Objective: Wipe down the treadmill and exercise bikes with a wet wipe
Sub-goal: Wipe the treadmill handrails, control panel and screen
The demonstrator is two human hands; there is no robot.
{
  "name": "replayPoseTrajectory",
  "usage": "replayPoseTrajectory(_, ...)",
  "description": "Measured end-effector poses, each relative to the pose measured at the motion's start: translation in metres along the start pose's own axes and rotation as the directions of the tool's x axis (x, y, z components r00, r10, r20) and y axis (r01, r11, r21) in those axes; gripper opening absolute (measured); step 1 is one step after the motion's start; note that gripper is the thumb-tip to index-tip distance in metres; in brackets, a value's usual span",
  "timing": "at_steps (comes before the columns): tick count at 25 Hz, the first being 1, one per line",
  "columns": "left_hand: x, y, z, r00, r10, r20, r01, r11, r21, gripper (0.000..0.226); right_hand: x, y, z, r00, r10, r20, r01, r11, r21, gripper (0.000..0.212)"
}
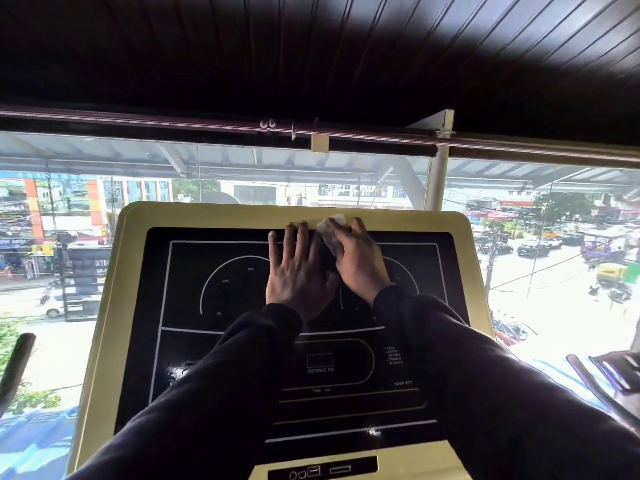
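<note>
Observed at the treadmill console [131,306]: left hand [299,271] laid flat on the black display panel [194,344], fingers straight and slightly spread, tips reaching the pale upper bezel. Noted right hand [360,261] just beside it, fingers curled over a crumpled wet wipe [330,233], pressing that wipe against the panel's top edge where black meets the pale frame. Recorded both arms in dark sleeves [214,393], with a glass window [138,174] and a street scene behind the console.
</note>
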State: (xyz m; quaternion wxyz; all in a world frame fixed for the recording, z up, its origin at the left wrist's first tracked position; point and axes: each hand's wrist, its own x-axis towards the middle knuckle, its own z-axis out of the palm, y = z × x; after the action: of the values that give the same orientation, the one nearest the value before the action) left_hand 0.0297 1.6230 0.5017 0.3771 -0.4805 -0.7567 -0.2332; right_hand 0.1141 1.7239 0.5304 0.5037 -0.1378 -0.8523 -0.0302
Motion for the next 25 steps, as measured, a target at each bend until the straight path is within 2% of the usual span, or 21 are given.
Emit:
replayPoseTrajectory(1,-0.001,-0.001,0.002,1.0,0.003,0.004,-0.003,1.0,0.014,0.081,0.005,0.005,-0.003,1.0,0.02,0.014,-0.02,1.0,-0.009,0.055)
replayPoseTrajectory(3,-0.001,-0.002,0.004,0.999,0.012,-0.031,-0.011,1.0,0.011,0.08,0.016,0.009,-0.007,0.981,0.189,-0.033,-0.189,0.982,0.007,0.057)
replayPoseTrajectory(4,-0.001,-0.003,0.005,0.998,0.024,-0.06,-0.024,1.0,-0.006,0.076,0.019,0.007,-0.007,0.974,0.224,-0.045,-0.223,0.974,0.031,0.056)
replayPoseTrajectory(7,-0.003,-0.003,0.009,0.992,0.085,-0.096,-0.09,0.995,-0.043,0.067,0.008,0.002,-0.006,0.999,0.036,-0.039,-0.035,0.999,0.024,0.052)
replayPoseTrajectory(8,-0.004,-0.003,0.008,0.99,0.103,-0.093,-0.108,0.993,-0.043,0.067,0.005,0.01,-0.009,0.998,0.021,-0.055,-0.019,1.0,0.022,0.052)
replayPoseTrajectory(9,-0.003,-0.003,0.007,0.99,0.117,-0.083,-0.121,0.992,-0.041,0.069,0.005,0.021,-0.013,0.992,0.097,-0.078,-0.096,0.995,0.019,0.051)
replayPoseTrajectory(11,-0.003,-0.004,0.006,0.99,0.128,-0.06,-0.13,0.991,-0.033,0.072,0.005,0.037,-0.021,0.931,0.335,-0.149,-0.331,0.942,0.048,0.046)
replayPoseTrajectory(12,-0.003,-0.005,0.006,0.99,0.127,-0.055,-0.129,0.991,-0.03,0.073,0.004,0.038,-0.021,0.912,0.375,-0.167,-0.372,0.927,0.05,0.046)
replayPoseTrajectory(13,-0.003,-0.005,0.006,0.991,0.125,-0.053,-0.127,0.991,-0.03,0.073,0.001,0.035,-0.021,0.924,0.349,-0.158,-0.347,0.937,0.04,0.047)
replayPoseTrajectory(16,-0.003,-0.006,0.009,0.99,0.13,-0.051,-0.132,0.991,-0.029,0.073,-0.019,0.026,-0.014,0.996,0.071,-0.048,-0.07,0.997,0.021,0.056)
replayPoseTrajectory(17,-0.004,-0.006,0.009,0.991,0.129,-0.047,-0.13,0.991,-0.027,0.073,-0.025,0.027,-0.014,0.997,0.064,-0.043,-0.063,0.998,0.024,0.056)
replayPoseTrajectory(18,-0.003,-0.006,0.009,0.991,0.127,-0.04,-0.128,0.992,-0.022,0.075,-0.028,0.031,-0.014,0.987,0.137,-0.09,-0.133,0.99,0.05,0.055)
replayPoseTrajectory(20,-0.004,-0.005,0.007,0.992,0.127,-0.014,-0.127,0.992,-0.01,0.078,-0.033,0.026,-0.01,0.917,0.331,-0.223,-0.305,0.942,0.144,0.049)
replayPoseTrajectory(21,-0.004,-0.005,0.007,0.992,0.129,-0.001,-0.129,0.992,-0.007,0.08,-0.037,0.019,-0.007,0.909,0.339,-0.242,-0.308,0.938,0.156,0.047)
replayPoseTrajectory(24,-0.005,-0.006,0.007,0.99,0.135,0.025,-0.135,0.991,-0.017,0.082,-0.059,0.01,-0.002,0.987,0.1,-0.124,-0.093,0.994,0.061,0.038)
replayPoseTrajectory(25,-0.007,-0.005,0.008,0.99,0.14,0.023,-0.139,0.99,-0.021,0.082,-0.065,0.017,-0.005,0.986,0.099,-0.132,-0.094,0.994,0.047,0.036)
